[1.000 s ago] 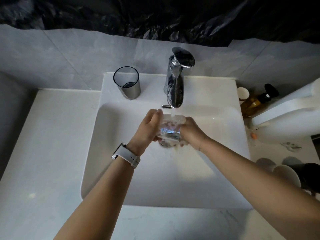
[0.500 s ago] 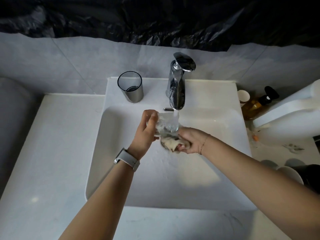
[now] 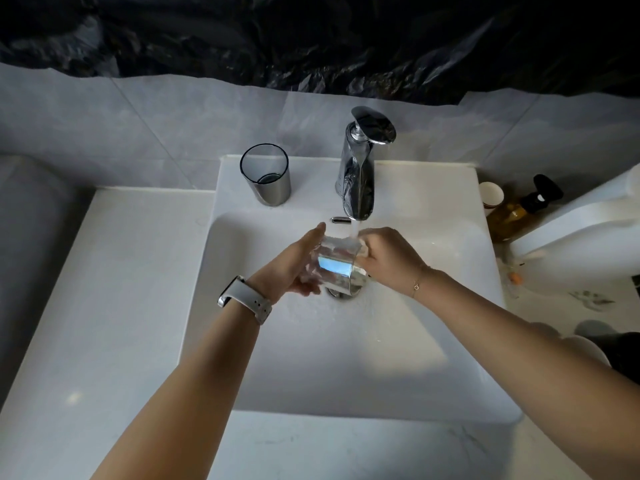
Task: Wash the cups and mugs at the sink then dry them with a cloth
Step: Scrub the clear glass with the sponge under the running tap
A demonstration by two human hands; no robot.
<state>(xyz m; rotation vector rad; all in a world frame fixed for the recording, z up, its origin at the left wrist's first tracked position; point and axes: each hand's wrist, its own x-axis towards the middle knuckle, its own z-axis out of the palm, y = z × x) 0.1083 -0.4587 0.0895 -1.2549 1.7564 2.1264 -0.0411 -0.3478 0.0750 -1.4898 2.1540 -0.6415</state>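
So closest in, the left hand (image 3: 294, 268) has its grip wrapped round the side of the clear glass (image 3: 337, 265), and the right hand (image 3: 391, 259) is closed on the other side near the rim. The glass sits over the drain (image 3: 343, 292) in the middle of the sink (image 3: 346, 386), right under the running water (image 3: 355, 232) from the tap (image 3: 360, 174).

To rinse it well I'd tilt the mouth into the stream and turn it slowly so the water reaches every side, keeping both hands firm since wet glass is slippery. I can't tell if there's a cloth in the right hand.

Further back, a second tumbler (image 3: 266, 174) waits on the sink ledge, left of the tap.
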